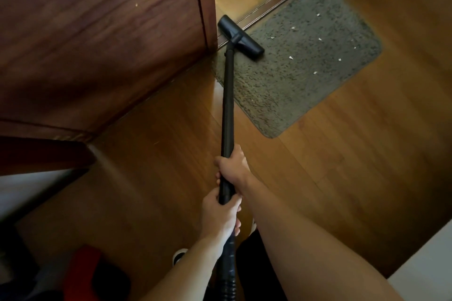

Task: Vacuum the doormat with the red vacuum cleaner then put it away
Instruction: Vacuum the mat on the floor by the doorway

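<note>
A grey shaggy doormat [305,56] lies on the wooden floor by a door threshold, with several white scraps scattered on its right half. The black floor nozzle [241,36] of the vacuum rests at the mat's far left corner. Its black wand [228,100] runs back to me. My right hand [232,166] grips the wand higher up, and my left hand [220,215] grips it just below, near the ribbed hose [226,283]. The red vacuum body [85,273] sits at the bottom left, partly out of view.
A dark wooden door [97,32] stands open on the left, its edge close to the nozzle. A metal threshold strip [274,2] borders the mat's far side. Wooden floor [342,154] extends right. My shoe [179,255] shows near the hose.
</note>
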Demonstrator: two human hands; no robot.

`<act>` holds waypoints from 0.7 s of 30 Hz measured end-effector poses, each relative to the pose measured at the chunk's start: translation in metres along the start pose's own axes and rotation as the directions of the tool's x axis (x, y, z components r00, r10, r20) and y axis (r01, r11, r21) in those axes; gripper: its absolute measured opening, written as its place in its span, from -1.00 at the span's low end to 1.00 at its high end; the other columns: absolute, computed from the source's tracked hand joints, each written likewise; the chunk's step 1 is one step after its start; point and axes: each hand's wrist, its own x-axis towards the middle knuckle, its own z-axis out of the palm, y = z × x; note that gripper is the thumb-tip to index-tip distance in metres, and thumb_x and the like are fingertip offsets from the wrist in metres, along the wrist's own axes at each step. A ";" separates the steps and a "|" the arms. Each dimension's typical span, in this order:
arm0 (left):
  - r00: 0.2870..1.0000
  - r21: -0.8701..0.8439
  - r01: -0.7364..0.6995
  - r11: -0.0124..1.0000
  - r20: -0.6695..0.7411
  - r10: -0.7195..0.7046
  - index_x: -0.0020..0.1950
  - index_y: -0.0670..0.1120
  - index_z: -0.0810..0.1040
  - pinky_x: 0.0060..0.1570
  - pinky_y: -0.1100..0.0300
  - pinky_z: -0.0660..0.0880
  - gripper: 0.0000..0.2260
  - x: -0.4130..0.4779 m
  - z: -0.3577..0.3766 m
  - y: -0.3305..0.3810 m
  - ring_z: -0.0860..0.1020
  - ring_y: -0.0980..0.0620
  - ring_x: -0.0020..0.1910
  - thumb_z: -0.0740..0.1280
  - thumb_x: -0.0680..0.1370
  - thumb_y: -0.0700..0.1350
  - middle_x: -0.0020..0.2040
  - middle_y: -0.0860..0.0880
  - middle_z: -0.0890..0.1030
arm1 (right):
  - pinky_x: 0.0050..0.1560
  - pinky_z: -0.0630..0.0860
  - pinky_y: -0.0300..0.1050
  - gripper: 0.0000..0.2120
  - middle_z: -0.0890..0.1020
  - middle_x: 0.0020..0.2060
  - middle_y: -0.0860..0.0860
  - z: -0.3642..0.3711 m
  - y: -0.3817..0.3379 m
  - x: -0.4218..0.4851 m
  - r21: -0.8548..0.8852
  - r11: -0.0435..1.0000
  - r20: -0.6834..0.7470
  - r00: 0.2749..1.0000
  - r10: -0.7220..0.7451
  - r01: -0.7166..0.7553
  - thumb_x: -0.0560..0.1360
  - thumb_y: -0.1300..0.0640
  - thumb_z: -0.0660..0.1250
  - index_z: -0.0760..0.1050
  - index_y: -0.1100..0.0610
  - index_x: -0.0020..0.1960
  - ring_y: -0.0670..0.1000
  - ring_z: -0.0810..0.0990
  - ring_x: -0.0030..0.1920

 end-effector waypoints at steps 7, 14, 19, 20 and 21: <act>0.999 0.025 0.004 1.000 0.032 -0.005 -0.07 -0.15 0.62 -0.50 0.20 0.45 -0.89 0.017 0.015 0.035 0.47 0.03 -0.50 0.43 0.55 -0.11 -0.30 -0.06 0.61 | -0.40 0.53 -0.07 -0.68 0.50 -0.30 0.12 -0.021 -0.029 0.018 0.093 0.996 -0.046 0.999 0.014 -0.010 0.56 0.26 0.30 0.28 0.06 0.23 0.02 0.48 -0.46; 0.998 -0.002 0.003 1.000 0.062 -0.003 -0.04 -0.22 0.60 -0.54 0.23 0.41 -0.87 0.019 0.043 0.049 0.44 0.04 -0.54 0.42 0.55 -0.15 -0.31 -0.08 0.58 | -0.42 0.55 -0.08 -0.68 0.51 -0.26 0.16 -0.050 -0.040 0.024 0.094 0.996 -0.083 0.996 0.016 -0.008 0.57 0.28 0.30 0.25 0.05 0.20 0.04 0.50 -0.42; 0.997 -0.010 0.023 1.000 0.074 -0.022 -0.05 -0.21 0.61 -0.53 0.21 0.41 -0.87 0.010 0.042 0.036 0.44 0.03 -0.53 0.42 0.55 -0.14 -0.32 -0.07 0.59 | -0.41 0.53 -0.07 -0.67 0.49 -0.30 0.14 -0.050 -0.028 0.012 0.090 0.995 -0.073 0.997 0.038 -0.032 0.56 0.29 0.30 0.25 0.06 0.21 0.03 0.48 -0.45; 0.996 -0.017 0.028 0.999 0.081 -0.026 -0.06 -0.20 0.61 -0.53 0.21 0.41 -0.88 0.007 0.040 0.032 0.44 0.03 -0.53 0.43 0.55 -0.14 -0.32 -0.07 0.58 | -0.40 0.54 -0.06 -0.65 0.50 -0.31 0.14 -0.048 -0.024 0.008 0.087 0.996 -0.076 0.996 0.038 -0.032 0.55 0.29 0.30 0.25 0.05 0.22 0.03 0.48 -0.46; 0.996 -0.024 0.032 0.999 0.088 -0.030 -0.07 -0.19 0.61 -0.52 0.22 0.41 -0.88 0.004 0.037 0.028 0.44 0.03 -0.52 0.43 0.55 -0.14 -0.32 -0.06 0.58 | -0.38 0.55 -0.04 -0.64 0.51 -0.31 0.13 -0.046 -0.021 0.005 0.081 0.996 -0.079 0.996 0.039 -0.033 0.54 0.28 0.30 0.25 0.05 0.23 0.03 0.49 -0.45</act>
